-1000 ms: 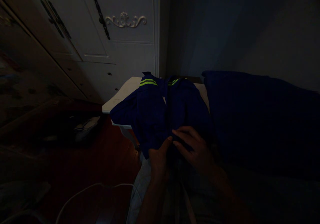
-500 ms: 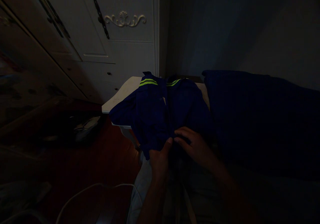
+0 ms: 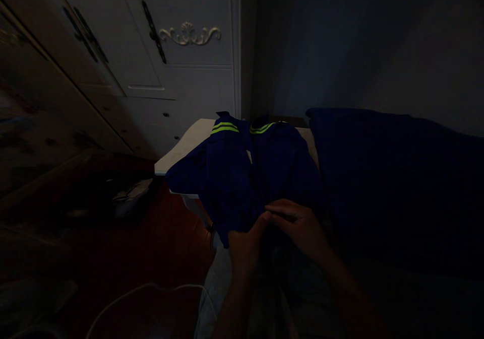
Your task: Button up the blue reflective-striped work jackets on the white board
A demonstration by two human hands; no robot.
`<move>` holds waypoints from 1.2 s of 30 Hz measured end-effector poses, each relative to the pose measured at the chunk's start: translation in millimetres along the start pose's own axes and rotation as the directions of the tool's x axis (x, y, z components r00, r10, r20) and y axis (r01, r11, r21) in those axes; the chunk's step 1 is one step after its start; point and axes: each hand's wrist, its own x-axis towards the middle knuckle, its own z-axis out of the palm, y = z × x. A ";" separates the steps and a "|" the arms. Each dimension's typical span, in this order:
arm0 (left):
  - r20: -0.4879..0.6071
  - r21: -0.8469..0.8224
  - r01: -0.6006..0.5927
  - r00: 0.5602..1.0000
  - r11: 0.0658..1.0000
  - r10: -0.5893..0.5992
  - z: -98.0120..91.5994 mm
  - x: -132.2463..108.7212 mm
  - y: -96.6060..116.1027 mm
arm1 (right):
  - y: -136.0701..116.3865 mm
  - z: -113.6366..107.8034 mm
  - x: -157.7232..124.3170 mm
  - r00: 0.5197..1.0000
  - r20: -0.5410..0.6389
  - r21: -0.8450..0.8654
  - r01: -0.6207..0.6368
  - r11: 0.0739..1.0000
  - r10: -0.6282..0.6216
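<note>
A dark blue jacket (image 3: 230,173) with yellow-green stripes at its shoulders lies front up over a small white table (image 3: 181,150), its lower part toward me. My left hand (image 3: 245,246) is closed on the jacket's lower front, thumb on top and fingers hidden underneath. Right beside that thumb, my right hand (image 3: 298,225) pinches the edge of the jacket's front opening between thumb and fingers. Both hands meet at this one spot. Dim light hides whether a button or zip is between the fingertips.
A blue cloth-covered shape (image 3: 393,178) fills the right side. Behind the table stands a white cabinet (image 3: 200,87) with dark handles. A white cable (image 3: 151,284) crosses the reddish floor (image 3: 151,248), and a dark bag-like item (image 3: 102,198) lies at left.
My left thumb has moved slightly right, up to the fingertips of my right hand, which have drawn together. The view has tilted up a little; the jacket stays on the table.
</note>
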 end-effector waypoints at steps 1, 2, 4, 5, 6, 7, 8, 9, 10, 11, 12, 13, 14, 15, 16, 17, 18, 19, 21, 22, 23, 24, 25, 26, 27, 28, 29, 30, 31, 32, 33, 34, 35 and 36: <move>-0.003 -0.006 -0.011 1.000 1.000 0.011 0.1 0.4 -0.6 | 0.2 0.3 -0.9 1.000 -0.007 0.017 -0.001 1.000 0.001; 0.005 -0.029 -0.016 1.000 0.999 0.016 0.4 0.8 -1.4 | 0.4 0.5 -1.3 1.000 -0.015 0.034 -0.006 0.999 0.006; 0.012 -0.103 -0.018 1.000 0.995 0.019 1.5 1.6 -3.1 | 0.5 0.3 -1.3 1.000 -0.019 0.063 -0.018 0.998 0.019; 0.013 -0.141 -0.019 1.000 0.990 0.021 2.2 2.1 -4.0 | 0.2 0.2 -1.0 1.000 -0.014 0.074 -0.024 0.997 0.025; 0.013 -0.163 -0.021 1.000 0.986 0.023 2.6 2.7 -4.9 | -0.4 0.1 -0.6 1.000 -0.003 0.081 -0.029 0.996 0.029; 0.014 -0.169 -0.025 1.000 0.985 0.028 2.8 3.5 -5.8 | -1.3 0.2 -0.1 1.000 0.005 0.081 -0.028 0.996 0.028; 0.025 -0.169 -0.032 0.999 0.985 0.036 2.7 4.4 -6.6 | -2.5 0.4 0.2 1.000 0.013 0.072 -0.026 0.997 0.026; 0.038 -0.169 -0.038 0.998 0.985 0.045 2.4 5.3 -7.3 | -4.0 0.7 0.5 1.000 0.017 0.054 -0.024 0.998 0.023; 0.048 -0.168 -0.044 0.997 0.985 0.053 1.8 6.2 -7.9 | -5.5 1.0 0.7 1.000 0.019 0.027 -0.023 0.999 0.023; 0.046 -0.157 -0.044 0.998 0.987 0.052 1.1 7.0 -8.4 | -7.0 1.4 0.8 0.999 0.019 -0.007 -0.026 1.000 0.026; 0.042 -0.143 -0.038 0.998 0.989 0.044 0.5 7.5 -8.7 | -8.3 1.6 0.9 0.999 0.019 -0.043 -0.031 0.999 0.032; 0.036 -0.130 -0.030 0.999 0.991 0.035 -0.2 7.9 -8.8 | -9.4 1.6 1.2 0.999 0.020 -0.072 -0.036 0.997 0.038; 0.029 -0.116 -0.022 0.999 0.993 0.025 -0.7 8.1 -8.8 | -10.1 1.4 1.4 0.999 0.024 -0.092 -0.040 0.995 0.042; 0.027 -0.104 -0.017 0.999 0.994 0.020 -1.1 8.1 -8.7 | -10.3 1.0 1.8 0.999 0.031 -0.098 -0.041 0.994 0.044; 0.027 -0.094 -0.018 0.999 0.995 0.021 -1.3 7.9 -8.3 | -10.1 0.4 2.2 0.998 0.042 -0.091 -0.041 0.995 0.045; 0.021 -0.087 -0.026 0.999 0.996 0.028 -1.4 7.5 -7.8 | -9.5 -0.3 2.6 0.997 0.054 -0.075 -0.041 0.996 0.045; 0.012 -0.077 -0.035 0.999 0.996 0.036 -1.5 7.0 -7.0 | -8.5 -0.9 2.9 0.997 0.064 -0.056 -0.044 0.997 0.048; 0.005 -0.058 -0.036 0.999 0.998 0.036 -1.4 6.2 -5.9 | -7.2 -1.4 3.2 0.996 0.067 -0.040 -0.051 0.998 0.053; 0.009 -0.012 -0.012 1.000 1.000 0.012 -1.3 3.8 -3.1 | -4.3 -2.0 3.3 0.997 0.042 -0.025 -0.064 0.998 0.065; 0.015 0.012 0.008 1.000 1.000 -0.008 -1.2 2.3 -1.4 | -2.8 -2.0 3.2 0.998 0.022 -0.027 -0.065 0.998 0.066; 0.028 0.033 0.026 0.999 0.999 -0.027 -1.1 0.8 0.3 | -1.6 -1.8 3.0 0.998 -0.001 -0.030 -0.065 0.997 0.065; 0.039 0.047 0.036 0.998 0.998 -0.038 -1.0 -0.7 1.9 | -0.7 -1.5 2.6 0.998 -0.022 -0.036 -0.063 0.997 0.062; 0.046 0.057 0.037 0.998 0.998 -0.040 -0.9 -1.9 3.3 | -0.2 -1.1 2.2 0.998 -0.040 -0.043 -0.059 0.997 0.058; 0.056 0.066 0.033 0.998 0.997 -0.037 -0.8 -2.9 4.5 | 0.0 -0.7 1.8 0.997 -0.058 -0.050 -0.056 0.997 0.053; 0.063 0.076 0.029 0.997 0.997 -0.034 -0.7 -3.5 5.3 | 0.0 -0.1 1.3 0.996 -0.072 -0.061 -0.052 0.997 0.047; 0.067 0.084 0.026 0.997 0.996 -0.032 -0.7 -3.7 5.9 | -0.2 0.5 0.8 0.995 -0.087 -0.073 -0.046 0.996 0.039; 0.067 0.093 0.024 0.997 0.995 -0.031 -0.6 -3.5 6.3 | -0.6 1.2 0.2 0.995 -0.099 -0.085 -0.037 0.996 0.029; 0.063 0.102 0.025 0.998 0.994 -0.031 -0.7 -3.0 6.6 | -0.9 2.0 -0.3 0.994 -0.109 -0.095 -0.028 0.995 0.017; 0.060 0.108 0.021 0.998 0.994 -0.028 -0.6 -2.2 6.8 | -1.2 2.9 -0.8 0.993 -0.118 -0.105 -0.018 0.994 0.006; 0.063 0.108 0.013 0.998 0.994 -0.020 -0.5 -1.3 7.0 | -1.5 3.9 -1.3 0.992 -0.126 -0.114 -0.009 0.993 -0.006; 0.069 0.104 0.006 0.998 0.995 -0.014 -0.3 -0.3 7.2 | -1.9 4.9 -1.7 0.991 -0.135 -0.125 -0.002 0.992 -0.015; 0.084 0.091 -0.001 0.996 0.996 -0.007 0.1 0.7 7.4 | -2.4 5.8 -2.0 0.989 -0.143 -0.137 0.004 0.991 -0.023; 0.098 0.071 -0.010 0.995 0.997 0.003 0.6 1.6 7.6 | -2.9 6.6 -2.2 0.989 -0.146 -0.153 0.010 0.988 -0.033; 0.107 0.051 -0.016 0.994 0.999 0.011 1.2 2.2 7.6 | -3.4 7.2 -2.3 0.989 -0.143 -0.171 0.018 0.985 -0.043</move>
